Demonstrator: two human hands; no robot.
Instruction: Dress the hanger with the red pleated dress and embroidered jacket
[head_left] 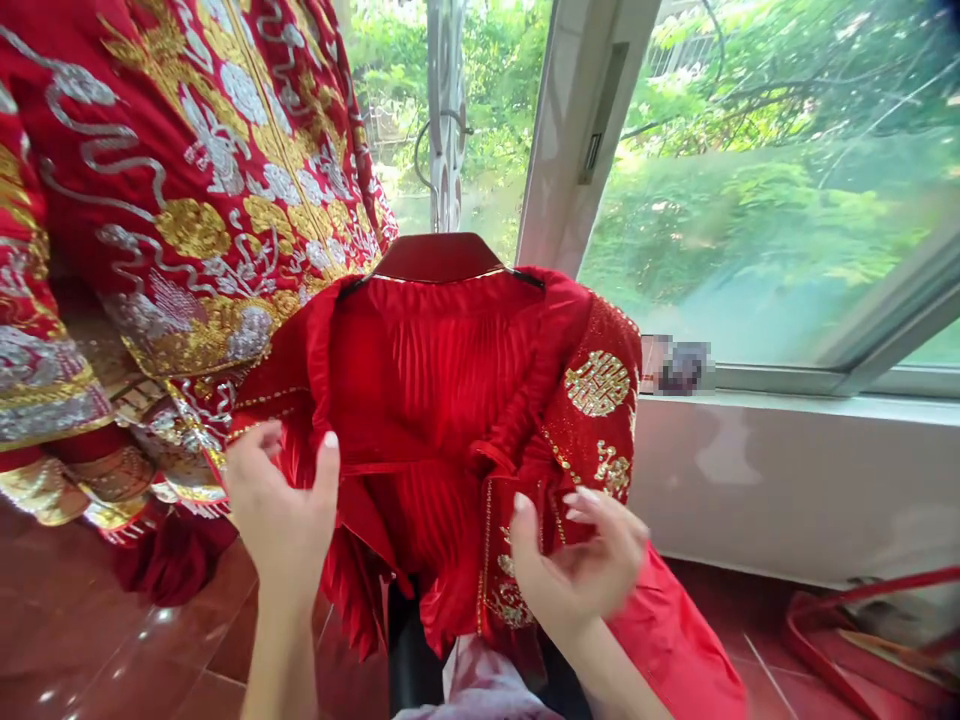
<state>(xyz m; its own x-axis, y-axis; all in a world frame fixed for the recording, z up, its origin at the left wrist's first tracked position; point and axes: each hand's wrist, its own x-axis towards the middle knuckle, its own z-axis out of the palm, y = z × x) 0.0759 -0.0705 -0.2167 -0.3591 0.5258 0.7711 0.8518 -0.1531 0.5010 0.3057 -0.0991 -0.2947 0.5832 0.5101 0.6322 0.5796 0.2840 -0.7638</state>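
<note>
1. Well beyond the left hand, and to its upper left, a red embroidered garment (247, 215) worked in gold and silver, above a tiled floor (195, 660)
2. The left hand (281, 495) released, thumb and fingers spread, in front of the jacket's left side; I cannot tell whether it touches the cloth
3. Between the hands and rising beyond them, the red jacket (450, 350), spread wide, its pleated inside showing, collar (442, 257) uppermost, on a dark hanger (351, 287)
4. The right hand (589, 560) also released, slightly blurred, fingers curved and thumb apart, before the gold-patterned front; contact unclear
5. Beyond the right hand, up and right, a window (750, 230)
</note>
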